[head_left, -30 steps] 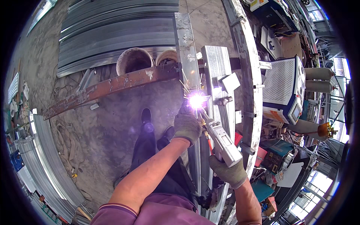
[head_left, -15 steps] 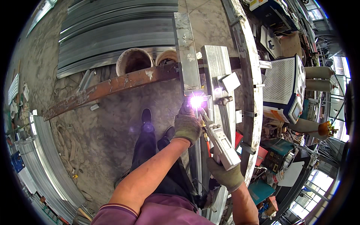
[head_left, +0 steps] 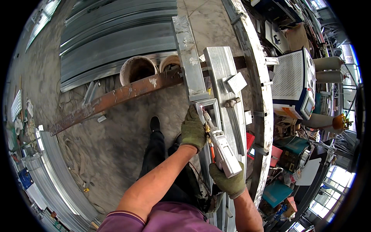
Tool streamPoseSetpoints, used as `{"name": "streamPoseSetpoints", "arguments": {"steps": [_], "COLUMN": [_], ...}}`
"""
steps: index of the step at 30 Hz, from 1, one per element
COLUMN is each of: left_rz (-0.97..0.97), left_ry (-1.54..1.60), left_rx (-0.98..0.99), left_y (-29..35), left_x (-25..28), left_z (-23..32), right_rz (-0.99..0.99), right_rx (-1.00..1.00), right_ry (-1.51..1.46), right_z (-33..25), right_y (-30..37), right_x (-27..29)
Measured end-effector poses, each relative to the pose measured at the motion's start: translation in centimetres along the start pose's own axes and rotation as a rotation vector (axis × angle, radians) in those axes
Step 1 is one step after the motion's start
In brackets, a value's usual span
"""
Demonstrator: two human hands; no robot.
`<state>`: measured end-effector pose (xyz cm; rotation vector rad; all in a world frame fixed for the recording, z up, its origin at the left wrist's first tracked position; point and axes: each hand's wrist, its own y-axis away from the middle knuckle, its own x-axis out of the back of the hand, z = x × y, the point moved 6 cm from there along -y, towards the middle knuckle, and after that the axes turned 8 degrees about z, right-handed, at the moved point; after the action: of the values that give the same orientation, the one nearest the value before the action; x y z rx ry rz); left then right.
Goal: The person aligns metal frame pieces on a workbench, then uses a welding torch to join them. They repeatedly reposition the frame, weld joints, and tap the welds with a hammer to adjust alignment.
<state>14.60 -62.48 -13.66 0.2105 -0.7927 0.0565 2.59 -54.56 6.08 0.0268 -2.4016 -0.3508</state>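
My left hand (head_left: 193,129), in a green-grey glove, grips the left edge of a square metal tube (head_left: 210,103) near its open end. My right hand (head_left: 228,181), gloved alike, is closed around the rear of a silver handheld welding gun (head_left: 226,154). The gun's nozzle points up at the tube's end, just right of my left fingertips, and shows no light. A flat metal bar (head_left: 190,62) extends away from me beyond the joint. On the wider box tube (head_left: 220,62) to the right lie a hammer (head_left: 232,102) and a small square plate (head_left: 236,82).
A rusty beam (head_left: 127,92) crosses under the work. Two buckets (head_left: 138,69) stand behind it, beside stacked metal sheets (head_left: 119,34). At right runs a long pale rail (head_left: 262,116), with a white-and-blue machine (head_left: 290,79) and gas cylinders (head_left: 328,63) beyond. My shoe (head_left: 155,123) is on the floor.
The bright purple-white welding glow at the joint has gone out, leaving the tube's open end visible. Both hands keep their holds, and the view has shifted slightly.
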Motion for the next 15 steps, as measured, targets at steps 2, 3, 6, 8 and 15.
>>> {"name": "streamPoseSetpoints", "arguments": {"steps": [2, 3, 6, 8, 15], "left_rz": [0.088, 0.083, 0.037, -0.07, -0.063], "left_ry": [0.022, 0.111, 0.102, 0.086, 0.083], "left_rx": [-0.046, -0.068, -0.038, -0.03, -0.03], "left_y": [0.0, -0.2, -0.1, -0.4, -0.2], "left_x": [0.0, 0.0, -0.6, -0.9, -0.2], "left_z": [-0.1, -0.1, -0.6, -0.8, -0.3], "right_rz": [0.014, 0.022, 0.034, 0.065, 0.069], "right_rx": [0.027, 0.039, 0.053, 0.043, 0.041], "right_ry": [0.03, 0.046, 0.058, 0.05, 0.06], "right_z": [0.2, 0.4, 0.3, -0.4, -0.4], "right_y": [0.0, 0.0, -0.1, -0.4, -0.3], "right_x": [-0.1, -0.2, -0.7, -0.5, -0.5]}}
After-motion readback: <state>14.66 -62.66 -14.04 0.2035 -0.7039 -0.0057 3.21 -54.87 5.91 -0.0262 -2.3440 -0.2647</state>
